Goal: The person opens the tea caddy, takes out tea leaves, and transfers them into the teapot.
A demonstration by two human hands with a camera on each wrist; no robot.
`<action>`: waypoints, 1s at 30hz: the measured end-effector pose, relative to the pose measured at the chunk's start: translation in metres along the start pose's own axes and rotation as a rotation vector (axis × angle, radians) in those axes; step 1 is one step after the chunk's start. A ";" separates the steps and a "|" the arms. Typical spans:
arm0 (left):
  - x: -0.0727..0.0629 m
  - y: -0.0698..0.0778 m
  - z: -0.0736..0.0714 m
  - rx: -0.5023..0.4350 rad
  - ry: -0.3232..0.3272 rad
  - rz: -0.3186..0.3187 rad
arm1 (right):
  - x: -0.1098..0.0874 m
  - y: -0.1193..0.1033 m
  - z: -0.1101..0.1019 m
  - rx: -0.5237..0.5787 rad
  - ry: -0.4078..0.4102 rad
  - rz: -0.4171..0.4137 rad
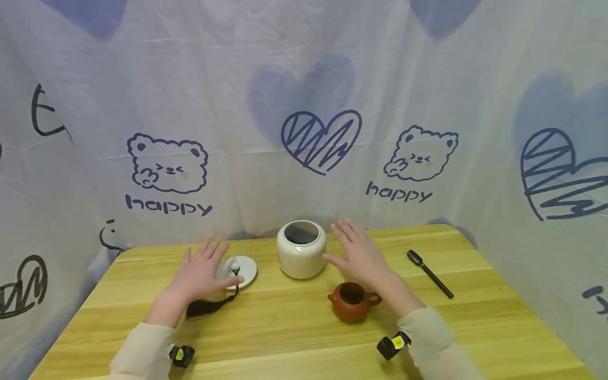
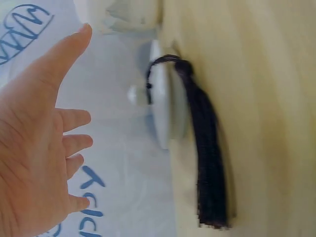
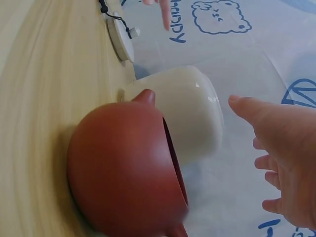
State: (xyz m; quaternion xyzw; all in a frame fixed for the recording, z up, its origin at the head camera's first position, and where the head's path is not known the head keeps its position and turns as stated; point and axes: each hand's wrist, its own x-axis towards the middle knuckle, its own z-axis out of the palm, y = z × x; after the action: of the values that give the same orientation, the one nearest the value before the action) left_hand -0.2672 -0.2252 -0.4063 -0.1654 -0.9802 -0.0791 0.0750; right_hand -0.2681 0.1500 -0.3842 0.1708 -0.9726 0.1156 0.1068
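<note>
My left hand [image 1: 201, 272], fingers spread, hovers over the near left side of a white round lid [image 1: 247, 268] with a small knob. A black tassel [image 2: 207, 153] hangs by a cord from that knob and lies on the wood. My right hand [image 1: 358, 253] is held out with fingers straight, beside the right side of a white ceramic jar [image 1: 302, 258]. The jar stands uncovered, with dark bits inside. Below my right wrist sits a reddish-brown clay teapot [image 1: 349, 305] without a lid, its spout toward the left and handle toward the right. Neither hand holds anything.
A black scoop-like spoon [image 1: 430, 274] lies on the right part of the wooden table [image 1: 280, 338]. A white cloth [image 1: 237, 105] printed with hearts and bears hangs behind the table and along both sides. Black cameras are strapped to both wrists.
</note>
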 end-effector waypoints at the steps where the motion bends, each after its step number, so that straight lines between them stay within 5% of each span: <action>1: -0.001 0.001 -0.003 -0.001 0.003 -0.002 | -0.003 0.001 -0.001 -0.006 0.002 0.002; 14: -0.005 0.025 -0.035 -0.050 0.033 -0.005 | -0.041 0.034 -0.022 -0.070 0.062 -0.008; 30: 0.021 0.071 -0.063 -0.242 0.104 -0.022 | -0.098 0.100 -0.033 0.043 0.215 0.069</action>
State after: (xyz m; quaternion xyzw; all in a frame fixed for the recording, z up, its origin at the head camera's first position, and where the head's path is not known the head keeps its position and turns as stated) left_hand -0.2550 -0.1640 -0.3322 -0.1583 -0.9599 -0.2063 0.1045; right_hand -0.2079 0.2809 -0.3961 0.1260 -0.9582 0.1575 0.2029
